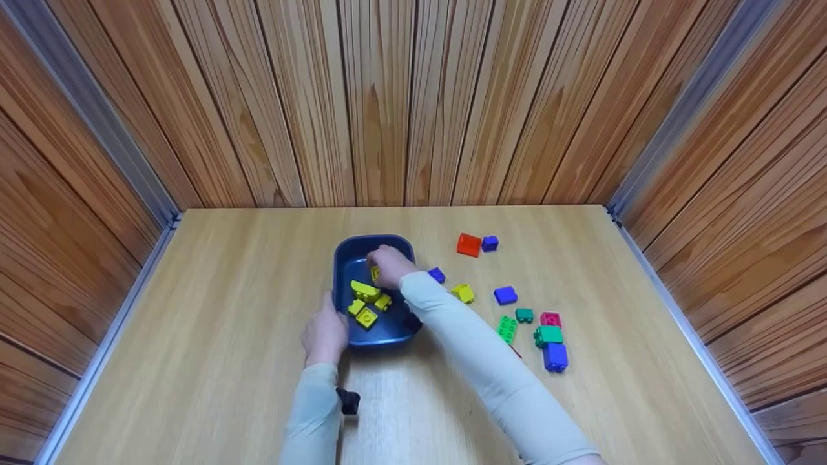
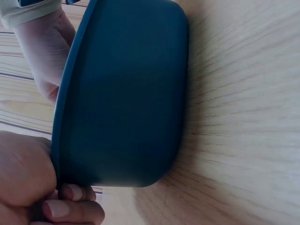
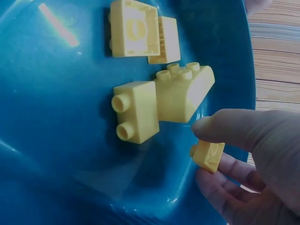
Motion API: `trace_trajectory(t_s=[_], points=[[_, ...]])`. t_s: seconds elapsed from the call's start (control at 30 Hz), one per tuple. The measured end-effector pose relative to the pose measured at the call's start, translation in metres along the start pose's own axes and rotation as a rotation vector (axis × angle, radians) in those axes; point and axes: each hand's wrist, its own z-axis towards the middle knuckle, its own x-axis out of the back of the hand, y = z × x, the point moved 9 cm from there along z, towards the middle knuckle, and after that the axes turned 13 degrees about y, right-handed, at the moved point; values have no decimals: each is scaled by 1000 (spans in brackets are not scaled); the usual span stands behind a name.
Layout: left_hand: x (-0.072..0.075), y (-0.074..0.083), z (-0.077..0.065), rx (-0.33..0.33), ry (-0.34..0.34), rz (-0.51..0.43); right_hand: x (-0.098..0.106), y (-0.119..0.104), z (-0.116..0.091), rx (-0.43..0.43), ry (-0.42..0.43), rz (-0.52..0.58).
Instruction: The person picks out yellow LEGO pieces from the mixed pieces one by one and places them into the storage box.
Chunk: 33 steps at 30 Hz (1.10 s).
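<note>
A dark blue plastic tub [image 1: 387, 337] stands on the table, with several yellow toy bricks in it. My left hand [image 1: 326, 334] grips the tub's left rim; in the left wrist view its curled fingers [image 2: 77, 211] show at the rim's corner. Inside the tub, toward its far end, my right hand [image 1: 391, 267] pinches a small yellow toy brick [image 3: 208, 155] between thumb and fingers. Beside that hand lie a sloped yellow brick [image 3: 183, 93], a two-stud yellow brick [image 3: 138, 112] and an upturned hollow one [image 3: 135, 29].
Right of the tub are a yellow brick [image 1: 463, 293], blue bricks [image 1: 506, 296], a red brick [image 1: 469, 245], green bricks [image 1: 507, 329] and a pink brick [image 1: 551, 319]. My right forearm passes over part of this area. Wood-panelled walls [image 1: 375, 103] enclose the table [image 1: 232, 310].
</note>
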Motion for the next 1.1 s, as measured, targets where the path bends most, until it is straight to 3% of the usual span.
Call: trace_trajectory(t_s=[0.5,0.87,1.1], points=[[1,2,0,-16,23,10,-7,9,-7,-28,-14,27],[0,2,1,-20,25,-5,1,9,-8,-1,-12,48],[-2,-1,0,10,-14,-9,5,13,-12,-21,-19,76]])
